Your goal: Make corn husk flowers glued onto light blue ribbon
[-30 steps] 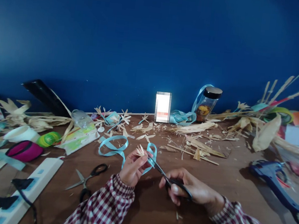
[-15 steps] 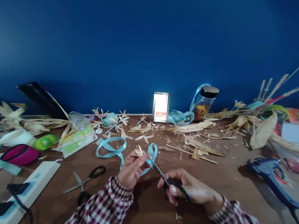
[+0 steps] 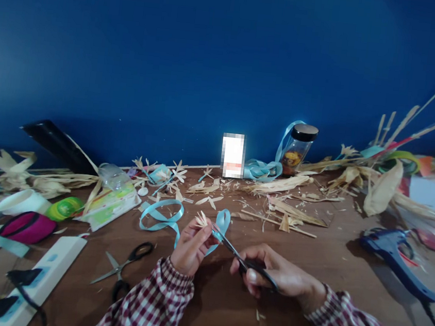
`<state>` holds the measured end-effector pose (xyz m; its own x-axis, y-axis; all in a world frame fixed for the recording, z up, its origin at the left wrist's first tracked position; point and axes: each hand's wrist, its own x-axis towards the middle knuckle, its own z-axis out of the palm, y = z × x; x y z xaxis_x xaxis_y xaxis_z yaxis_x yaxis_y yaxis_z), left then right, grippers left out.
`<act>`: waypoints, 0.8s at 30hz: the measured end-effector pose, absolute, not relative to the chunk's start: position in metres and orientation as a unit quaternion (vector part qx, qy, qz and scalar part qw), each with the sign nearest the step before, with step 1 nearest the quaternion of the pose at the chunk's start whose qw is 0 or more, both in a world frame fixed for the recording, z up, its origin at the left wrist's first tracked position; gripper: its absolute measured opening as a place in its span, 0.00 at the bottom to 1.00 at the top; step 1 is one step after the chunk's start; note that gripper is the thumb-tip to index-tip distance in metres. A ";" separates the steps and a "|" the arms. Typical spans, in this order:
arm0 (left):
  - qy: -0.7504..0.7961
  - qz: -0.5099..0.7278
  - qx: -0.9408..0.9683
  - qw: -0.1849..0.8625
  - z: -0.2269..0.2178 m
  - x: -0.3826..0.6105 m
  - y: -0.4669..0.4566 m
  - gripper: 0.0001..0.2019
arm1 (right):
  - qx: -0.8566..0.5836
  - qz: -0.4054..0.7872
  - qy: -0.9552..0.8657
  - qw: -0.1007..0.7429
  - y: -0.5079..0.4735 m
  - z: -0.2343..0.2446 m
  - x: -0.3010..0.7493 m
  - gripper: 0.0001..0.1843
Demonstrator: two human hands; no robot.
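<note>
My left hand [image 3: 191, 247] pinches a small cut husk flower [image 3: 202, 219] together with a loop of light blue ribbon [image 3: 162, 217] that trails left over the brown table [image 3: 225, 309]. My right hand [image 3: 273, 274] is closed round the black handles of a pair of scissors [image 3: 239, 256]. The blades point up and left and meet the ribbon loop at my left fingertips. Both sleeves are red and white checked.
A second pair of scissors [image 3: 123, 266] lies left of my left arm. A white power strip [image 3: 36, 276] with black plugs sits at the lower left. A blue glue gun [image 3: 398, 257] lies at the right. A jar [image 3: 295, 149], ribbon coils and husk scraps [image 3: 286, 211] litter the back.
My hands, ribbon and scissors have stayed almost as they were. The view has drifted slightly, so the table's things sit a little to the left.
</note>
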<state>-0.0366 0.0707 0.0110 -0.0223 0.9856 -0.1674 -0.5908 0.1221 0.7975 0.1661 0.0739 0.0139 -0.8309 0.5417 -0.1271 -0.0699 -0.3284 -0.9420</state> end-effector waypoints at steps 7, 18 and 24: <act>0.374 0.605 0.272 0.648 0.010 -0.036 0.072 0.12 | -0.233 0.773 -0.555 0.201 0.073 0.013 0.166 0.26; 0.380 0.603 0.276 0.645 0.012 -0.037 0.071 0.12 | -0.241 0.766 -0.556 0.215 0.070 0.021 0.165 0.24; 0.383 0.600 0.277 0.645 0.015 -0.036 0.071 0.12 | -0.250 0.756 -0.566 0.212 0.070 0.023 0.164 0.23</act>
<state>-0.0361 0.0713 0.0148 -0.0144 0.9868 -0.1610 -0.5617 0.1253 0.8178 0.1640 0.0704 0.0231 -0.7845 0.6045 -0.1384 -0.0374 -0.2690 -0.9624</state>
